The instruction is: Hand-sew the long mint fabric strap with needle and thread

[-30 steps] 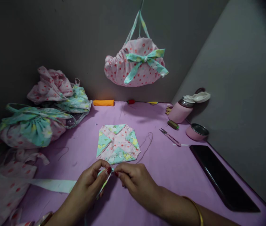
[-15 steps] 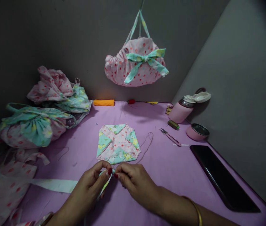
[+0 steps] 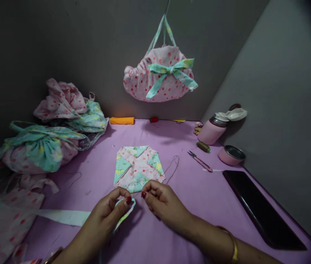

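My left hand (image 3: 108, 212) pinches a narrow strip of mint and yellow floral fabric (image 3: 125, 217) between thumb and fingers. The strip is folded over at the fingertips and hangs below them. A little to the right, my right hand (image 3: 162, 201) is closed in a pinch, apart from the strip. A faint thread seems to run between the two hands; whether a needle is in the right fingers is hidden. Just beyond the hands lies a flat patchwork piece (image 3: 141, 167) with a pink dotted middle and mint corners. A loose brown thread (image 3: 175, 167) loops beside it.
Thread snips (image 3: 200, 161), a green thread spool (image 3: 203, 146), a pink flask (image 3: 212, 130), its cup (image 3: 231, 156) and a black phone-like slab (image 3: 262, 211) stand right. Fabric bundles (image 3: 39, 148) crowd the left. A dotted pouch (image 3: 161, 79) hangs above the purple tablecloth (image 3: 199, 205).
My right hand has drawn away from the strip, slightly right and up. My left hand stays in place with the strip, whose folded end now shows more.
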Tool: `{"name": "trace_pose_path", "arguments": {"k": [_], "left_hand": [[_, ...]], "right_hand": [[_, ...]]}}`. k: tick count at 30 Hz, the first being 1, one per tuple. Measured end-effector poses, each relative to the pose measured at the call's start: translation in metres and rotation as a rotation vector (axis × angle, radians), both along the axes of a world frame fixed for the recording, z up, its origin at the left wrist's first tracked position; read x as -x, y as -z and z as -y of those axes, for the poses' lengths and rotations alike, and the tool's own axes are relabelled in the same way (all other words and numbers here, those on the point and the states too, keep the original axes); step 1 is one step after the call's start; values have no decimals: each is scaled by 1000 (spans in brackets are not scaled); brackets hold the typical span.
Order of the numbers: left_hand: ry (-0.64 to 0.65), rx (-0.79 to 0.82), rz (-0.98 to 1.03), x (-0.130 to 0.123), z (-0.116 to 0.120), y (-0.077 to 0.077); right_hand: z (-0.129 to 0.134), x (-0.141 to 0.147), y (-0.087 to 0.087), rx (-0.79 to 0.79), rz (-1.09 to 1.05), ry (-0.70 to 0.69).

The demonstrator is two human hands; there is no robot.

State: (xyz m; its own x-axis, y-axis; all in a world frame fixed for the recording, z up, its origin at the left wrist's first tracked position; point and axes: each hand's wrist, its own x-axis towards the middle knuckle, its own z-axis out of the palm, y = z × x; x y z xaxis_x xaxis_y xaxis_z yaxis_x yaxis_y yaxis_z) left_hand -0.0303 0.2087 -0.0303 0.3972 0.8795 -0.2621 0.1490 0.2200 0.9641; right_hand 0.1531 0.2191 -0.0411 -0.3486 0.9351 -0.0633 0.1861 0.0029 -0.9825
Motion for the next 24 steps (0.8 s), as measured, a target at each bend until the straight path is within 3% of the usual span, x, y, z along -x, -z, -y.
{"name": "trace_pose_path", "arguments": {"k": [4,10,18,22,24], "left_hand": [[7,19,15,-1,1,-4],[45,13,19,-1,1,-1],[70,-96,-102,1,1,-1],[57,-98,-122,2,1,1],[48,-126,-141,2,1,3]], "right_hand": [[-6,-10,-4,-129,188,15],[-9,-8,-7,-185,149,-119],[-28,-27,1,-189,65,217],[-25,-23,-1,-123,24,284],[-17,-16,-7,-94,-16,237]]}}
